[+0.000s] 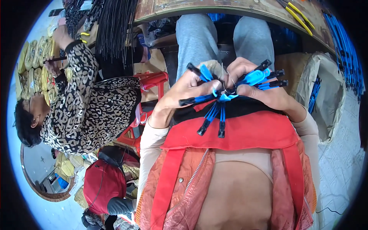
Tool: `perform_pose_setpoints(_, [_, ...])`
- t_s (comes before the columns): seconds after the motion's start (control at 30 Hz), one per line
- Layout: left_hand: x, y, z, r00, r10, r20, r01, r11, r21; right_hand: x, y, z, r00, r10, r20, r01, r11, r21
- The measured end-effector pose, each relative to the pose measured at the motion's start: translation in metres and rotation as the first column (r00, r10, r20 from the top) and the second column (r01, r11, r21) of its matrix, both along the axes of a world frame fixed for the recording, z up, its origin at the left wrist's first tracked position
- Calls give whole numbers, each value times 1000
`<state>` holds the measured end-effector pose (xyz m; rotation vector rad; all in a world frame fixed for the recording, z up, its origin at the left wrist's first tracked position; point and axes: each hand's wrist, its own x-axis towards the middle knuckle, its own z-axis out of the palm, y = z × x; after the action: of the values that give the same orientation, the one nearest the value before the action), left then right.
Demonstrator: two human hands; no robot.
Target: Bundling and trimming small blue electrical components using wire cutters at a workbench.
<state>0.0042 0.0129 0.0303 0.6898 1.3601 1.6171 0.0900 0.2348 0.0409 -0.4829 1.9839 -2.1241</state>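
A coiled bundle of blue cables (210,115) with black connectors at the ends is held between my two hands, above my lap and in front of the red apron. The connectors fan out to both sides and toward me. My left hand (188,91) pinches the bundle's left part, fingers closed. My right hand (264,96) grips the right part, its thumb and fingers meeting near the middle. A thin wire shows between the fingertips; the exact hold there is partly hidden.
A wooden table (184,8) runs along the far side, with yellow-handled pliers (299,17) on its right. Black cables (115,30) hang at its left, blue cables (347,57) at its right. A lined container (331,99) stands right. A person in leopard print (96,111) works left, beside a red stool (155,80).
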Motion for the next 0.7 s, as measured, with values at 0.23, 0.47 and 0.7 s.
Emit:
perform_pose_setpoints(0.23, [-34,23,42,1000,6,2,-5,968,-253,-31,9,13,999,8,43,-4,996,-90])
perform_pose_setpoints(0.47, [-37,15,39,1000,21,13,-16,956,-293,-31,5,2,998,2,61,6,991,-130])
perform_pose_setpoints(0.7, [-32,9,23,999,20,26,-15,986,-168,-28,3,-8,1000,-19,-16,18,999,-36])
